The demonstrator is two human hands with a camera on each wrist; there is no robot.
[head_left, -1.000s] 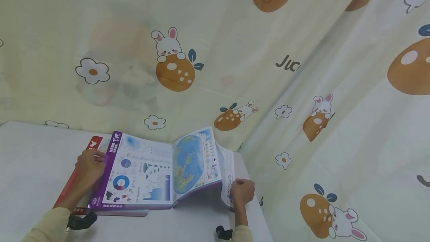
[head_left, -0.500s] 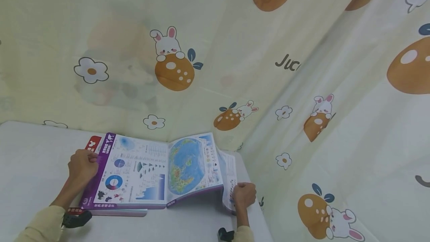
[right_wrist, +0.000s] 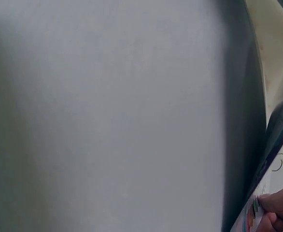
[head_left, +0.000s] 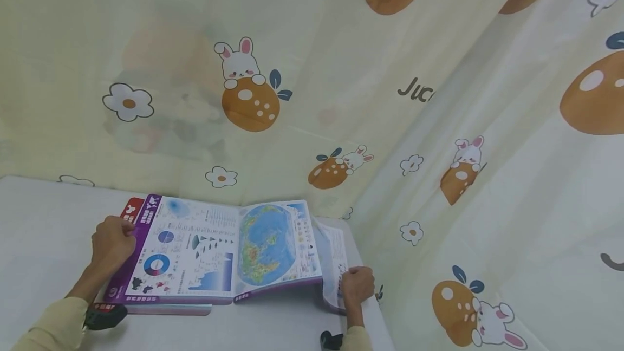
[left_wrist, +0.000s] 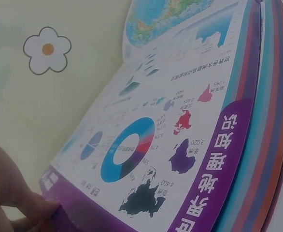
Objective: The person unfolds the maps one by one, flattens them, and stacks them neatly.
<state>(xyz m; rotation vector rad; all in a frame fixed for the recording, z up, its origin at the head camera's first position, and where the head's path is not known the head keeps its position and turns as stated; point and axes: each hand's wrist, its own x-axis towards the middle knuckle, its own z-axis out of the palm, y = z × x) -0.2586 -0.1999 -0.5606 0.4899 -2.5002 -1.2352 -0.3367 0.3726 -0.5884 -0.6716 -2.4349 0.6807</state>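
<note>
A fold-out world map (head_left: 209,256) with a purple border lies spread over the table, its left panel printed with charts and its middle panel with a blue globe map. At the border's left edge my left hand (head_left: 113,242) pinches the sheet; the left wrist view shows the thumb (left_wrist: 47,208) on the purple corner. My right hand (head_left: 358,284) grips the outer edge of the right panel (head_left: 333,251), which bends down behind the raised middle panel. Under the left panel, a red-covered booklet (head_left: 130,209) sticks out at the top left and along the bottom.
The white table (head_left: 44,232) extends left of the map and in front of it. A cream curtain (head_left: 170,123) printed with rabbits and flowers hangs behind the table and down its right side. Black straps with mounts (head_left: 104,316) sit on both wrists.
My left hand has moved left, drawing the map's left edge with it over the red booklet. The middle panel has dropped flatter. My right hand has shifted slightly right and toward me.
</note>
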